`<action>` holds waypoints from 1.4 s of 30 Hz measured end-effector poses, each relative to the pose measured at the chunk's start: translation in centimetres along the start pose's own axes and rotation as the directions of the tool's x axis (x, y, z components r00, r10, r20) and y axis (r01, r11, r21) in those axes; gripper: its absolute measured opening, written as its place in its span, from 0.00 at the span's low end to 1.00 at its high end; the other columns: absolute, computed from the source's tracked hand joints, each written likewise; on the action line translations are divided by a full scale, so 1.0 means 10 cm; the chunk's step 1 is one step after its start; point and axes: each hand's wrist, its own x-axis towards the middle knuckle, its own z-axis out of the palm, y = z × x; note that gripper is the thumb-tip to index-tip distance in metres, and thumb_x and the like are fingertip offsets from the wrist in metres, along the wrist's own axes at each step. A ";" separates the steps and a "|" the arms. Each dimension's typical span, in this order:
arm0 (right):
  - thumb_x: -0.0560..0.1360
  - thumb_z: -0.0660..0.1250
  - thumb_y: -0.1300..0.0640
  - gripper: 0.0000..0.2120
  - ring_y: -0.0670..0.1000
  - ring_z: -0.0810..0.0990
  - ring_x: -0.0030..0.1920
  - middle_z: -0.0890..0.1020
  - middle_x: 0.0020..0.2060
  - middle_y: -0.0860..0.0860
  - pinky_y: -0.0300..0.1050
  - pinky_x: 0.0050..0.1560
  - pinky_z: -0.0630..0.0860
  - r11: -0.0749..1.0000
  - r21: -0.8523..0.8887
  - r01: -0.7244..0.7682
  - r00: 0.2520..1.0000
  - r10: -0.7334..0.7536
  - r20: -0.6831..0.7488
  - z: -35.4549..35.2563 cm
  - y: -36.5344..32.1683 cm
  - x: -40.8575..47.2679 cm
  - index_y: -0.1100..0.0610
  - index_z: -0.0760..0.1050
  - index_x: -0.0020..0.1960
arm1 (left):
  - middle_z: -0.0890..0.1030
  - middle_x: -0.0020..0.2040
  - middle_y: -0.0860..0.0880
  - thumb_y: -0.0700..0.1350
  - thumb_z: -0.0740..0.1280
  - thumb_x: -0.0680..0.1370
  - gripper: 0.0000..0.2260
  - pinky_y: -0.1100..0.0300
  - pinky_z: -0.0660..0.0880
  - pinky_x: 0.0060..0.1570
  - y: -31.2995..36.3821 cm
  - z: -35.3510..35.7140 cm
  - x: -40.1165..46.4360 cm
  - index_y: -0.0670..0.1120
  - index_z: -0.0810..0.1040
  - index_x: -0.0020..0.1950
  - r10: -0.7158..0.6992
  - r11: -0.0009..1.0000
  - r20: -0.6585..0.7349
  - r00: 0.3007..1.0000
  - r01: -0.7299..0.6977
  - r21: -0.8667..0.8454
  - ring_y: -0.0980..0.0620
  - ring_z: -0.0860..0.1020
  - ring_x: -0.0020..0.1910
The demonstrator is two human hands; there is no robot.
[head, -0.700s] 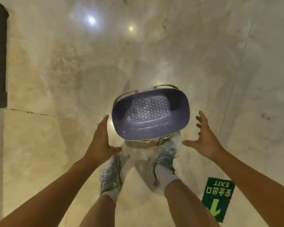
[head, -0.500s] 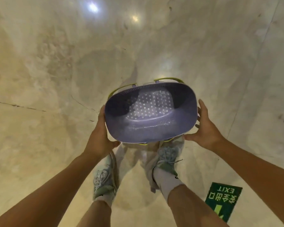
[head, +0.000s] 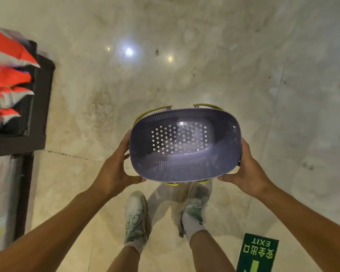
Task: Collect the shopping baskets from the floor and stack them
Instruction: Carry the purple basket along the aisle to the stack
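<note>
A purple plastic shopping basket [head: 185, 165] with a perforated bottom and yellow-green handles is held above the marble floor, in front of my feet. Its open top faces me and it is empty. My left hand [head: 114, 169] grips its left end, thumb curled under the near rim. My right hand [head: 247, 171] grips its right end in the same way. The handles hang down along the far and near sides. No other basket is in view.
A dark shelf unit [head: 37, 107] with red and white bags stands at the left edge. A green EXIT floor sticker [head: 259, 254] lies at the lower right. My two shoes [head: 135, 214] stand below the basket on the pale marble floor [head: 204, 65].
Both hands closed in on the basket's ends and took hold of it. The basket has come up off the floor, and the view has swung so that the shelf shows at the left.
</note>
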 end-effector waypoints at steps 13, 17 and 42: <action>0.63 0.83 0.56 0.55 0.38 0.71 0.69 0.69 0.71 0.35 0.33 0.62 0.73 0.915 -0.202 0.350 0.924 -0.373 -0.087 -1.33 -3.44 -2.42 0.39 0.52 0.79 | 0.60 0.78 0.66 0.55 0.82 0.64 0.55 0.73 0.69 0.64 4.04 -1.57 -1.09 0.61 0.50 0.81 0.363 0.932 -0.098 0.927 -0.361 0.041 0.62 0.66 0.74; 0.64 0.83 0.58 0.57 0.41 0.66 0.73 0.65 0.75 0.39 0.32 0.65 0.70 0.845 -0.208 0.493 0.847 -0.520 -0.107 -1.60 -4.14 -3.20 0.46 0.51 0.80 | 0.65 0.76 0.66 0.61 0.83 0.62 0.56 0.76 0.70 0.60 4.88 -1.76 -1.65 0.64 0.51 0.81 0.417 0.907 -0.160 0.895 -0.420 0.013 0.65 0.69 0.71; 0.58 0.86 0.48 0.64 0.36 0.69 0.70 0.66 0.72 0.31 0.35 0.63 0.75 0.787 -0.266 0.556 0.767 -0.610 -0.199 -2.81 -5.93 -2.57 0.34 0.46 0.78 | 0.61 0.78 0.66 0.56 0.85 0.61 0.61 0.55 0.76 0.65 6.76 -2.35 -0.21 0.63 0.44 0.81 0.556 0.825 -0.136 0.820 -0.564 -0.030 0.61 0.68 0.74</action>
